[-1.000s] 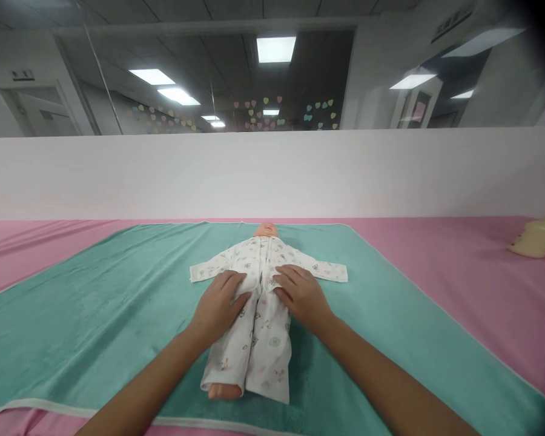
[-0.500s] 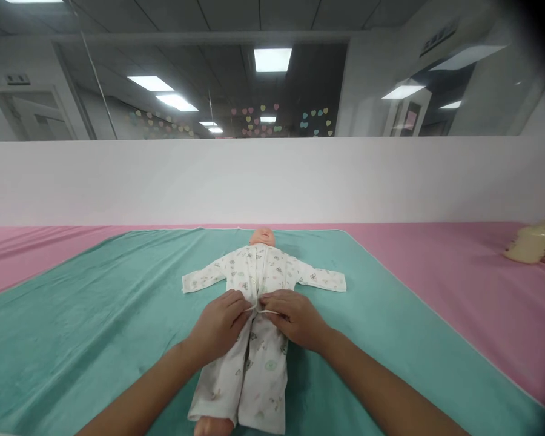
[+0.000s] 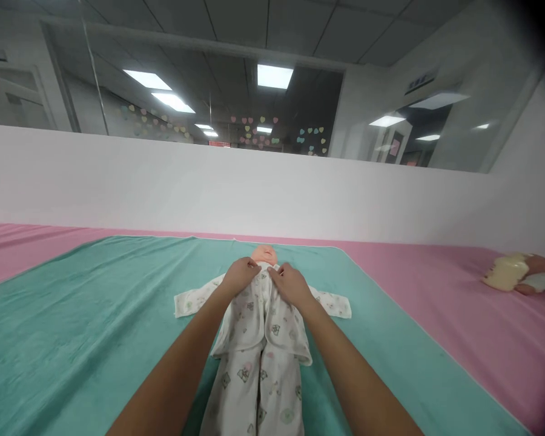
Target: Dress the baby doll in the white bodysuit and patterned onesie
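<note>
1. Pinching a white, animal-print cloth jacket [image 3: 245, 324] up top with left hand [image 3: 241, 275] and right hand [image 3: 291, 283].
2. Lying around a pink-headed doll [image 3: 264, 254], on teal blanket [image 3: 95, 339].
3. Seemingly put on; not yet closed.

Our left grip [image 3: 240, 277] and right grip [image 3: 291, 283] are honestly just plain bare hands, rounded across the back with slim fingers [image 3: 249, 264]. Our left forearm [image 3: 175, 369] and right forearm [image 3: 354, 369] are bare too, right down to where the view cuts us off, chunkier there and tapering towards the wrists [image 3: 307, 303]. Nails? Too tiny for us to make out.
</note>
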{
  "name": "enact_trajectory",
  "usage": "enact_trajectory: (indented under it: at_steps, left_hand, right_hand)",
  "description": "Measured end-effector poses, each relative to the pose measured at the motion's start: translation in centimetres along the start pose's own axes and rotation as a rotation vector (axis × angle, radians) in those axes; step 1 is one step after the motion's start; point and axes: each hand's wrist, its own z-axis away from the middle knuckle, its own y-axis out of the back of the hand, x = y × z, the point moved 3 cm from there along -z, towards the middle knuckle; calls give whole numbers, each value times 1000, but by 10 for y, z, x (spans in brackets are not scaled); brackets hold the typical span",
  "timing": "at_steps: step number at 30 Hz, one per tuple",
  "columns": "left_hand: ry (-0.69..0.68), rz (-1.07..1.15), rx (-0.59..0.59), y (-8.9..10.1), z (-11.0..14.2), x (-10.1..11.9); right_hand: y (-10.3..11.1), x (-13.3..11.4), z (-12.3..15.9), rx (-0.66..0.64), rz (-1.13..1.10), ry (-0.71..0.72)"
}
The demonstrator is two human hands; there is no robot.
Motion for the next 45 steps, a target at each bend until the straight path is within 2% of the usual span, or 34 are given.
enact_trajectory:
  at_steps: [3,7,12,17,22,28,32,37,45]
  left_hand:
    - [38,1,30,-8,-11,-10]
    - [18,9,55,-11,-18,-19]
    - [-11,60,102,-10,-19,-16]
    - [-29,194,136,-5,-17,-6]
    - [-16,390,59,-6,-14,3]
    - [5,535,-37,-14,-10,9]
    - [20,566,-43,-16,-11,4]
    - [31,618,-32,-16,-12,-1]
    - [1,747,-108,-11,-9,0]
  right_hand:
    - [-16,-2,-32,-60,82,-92]
    - [-25,5,-48,-61,16,-87]
    - [-17,16,-53,-163,-256,-33]
    - [-25,8,-56,-105,-535,-4]
    - [-43,3,-55,-99,-665,-28]
    - [-45,10,-53,-149,-784,-27]
    - [-48,11,-53,-137,-837,-21]
    - [-49,11,-53,-138,-829,-16]
    - [-47,10,-52,-125,-757,18]
